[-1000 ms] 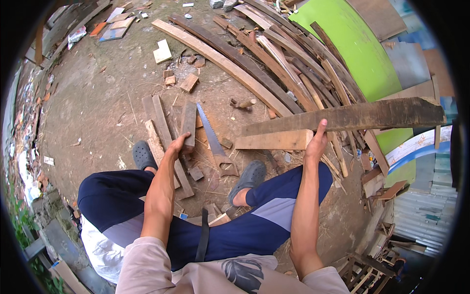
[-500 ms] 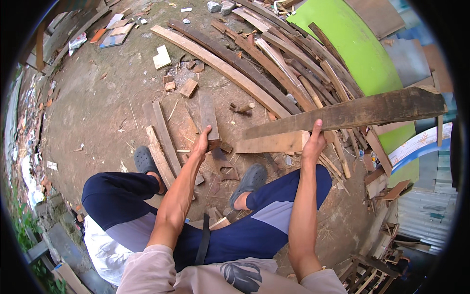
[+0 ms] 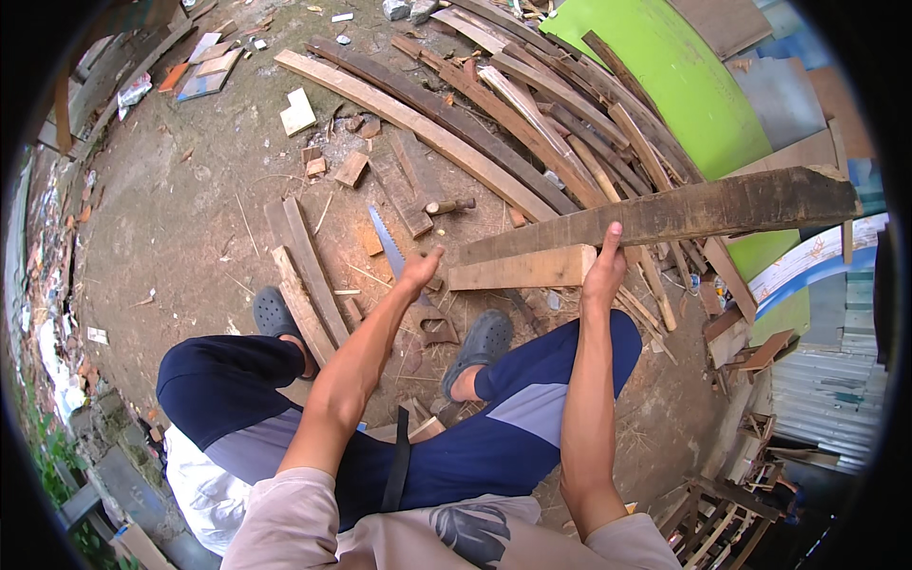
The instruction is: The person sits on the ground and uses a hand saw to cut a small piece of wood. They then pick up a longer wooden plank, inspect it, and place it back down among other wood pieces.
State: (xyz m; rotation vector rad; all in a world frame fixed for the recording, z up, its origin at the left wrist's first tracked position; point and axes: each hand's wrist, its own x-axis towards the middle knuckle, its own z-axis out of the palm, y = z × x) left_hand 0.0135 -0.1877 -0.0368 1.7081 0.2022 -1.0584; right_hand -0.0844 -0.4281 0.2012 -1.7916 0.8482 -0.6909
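Note:
My right hand (image 3: 602, 274) grips a long, dark, weathered wooden beam (image 3: 703, 211), its thumb laid up against the near side. Against that palm lies the end of a shorter, paler wooden block (image 3: 522, 270), below the beam. My left hand (image 3: 418, 272) is over a handsaw (image 3: 383, 231), with its fingers loosely bent and no wood seen in them; the fingers' undersides are hidden. The saw's blade points away and its brown handle (image 3: 438, 329) lies nearer me. Just beyond, a hammer (image 3: 450, 206) rests beside short wood pieces (image 3: 407, 211) on the ground.
A large pile of long boards (image 3: 541, 123) spreads across the far right beside a green panel (image 3: 674, 85). Planks (image 3: 309, 266) lie by my left shoe (image 3: 275, 312). Offcuts (image 3: 351, 169) are scattered ahead. Corrugated metal sheeting (image 3: 826, 389) stands at right.
My left hand has let go of a wood block, which now lies on the ground, and has shifted right and nearer. The saw blade has come into sight. My right hand keeps the beam.

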